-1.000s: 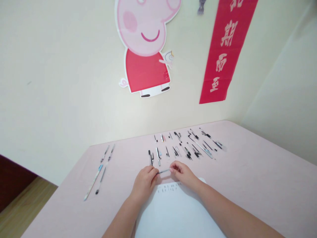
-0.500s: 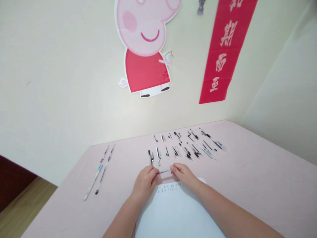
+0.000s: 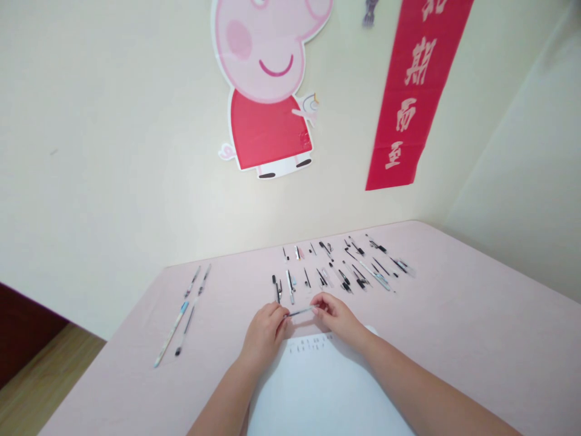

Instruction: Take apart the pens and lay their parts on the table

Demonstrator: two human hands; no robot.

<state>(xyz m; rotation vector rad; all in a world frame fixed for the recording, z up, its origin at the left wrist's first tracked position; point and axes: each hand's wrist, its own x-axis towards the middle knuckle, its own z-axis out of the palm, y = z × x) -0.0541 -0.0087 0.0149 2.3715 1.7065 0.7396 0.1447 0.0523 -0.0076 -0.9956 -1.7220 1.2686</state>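
Both hands meet over the pink table, just beyond a white sheet of paper. My left hand is curled and pinches the left end of a thin pen refill. My right hand pinches the refill's right end with its fingertips. The refill lies nearly level between the two hands, a little above the table. Small marks are written near the paper's far edge.
Several pen parts lie in rows on the table behind the hands. Assembled pens lie at the left near the table's edge. A cartoon pig cutout and a red banner hang on the wall behind.
Both hands with the refill have shifted very slightly away from me; otherwise nothing has moved.
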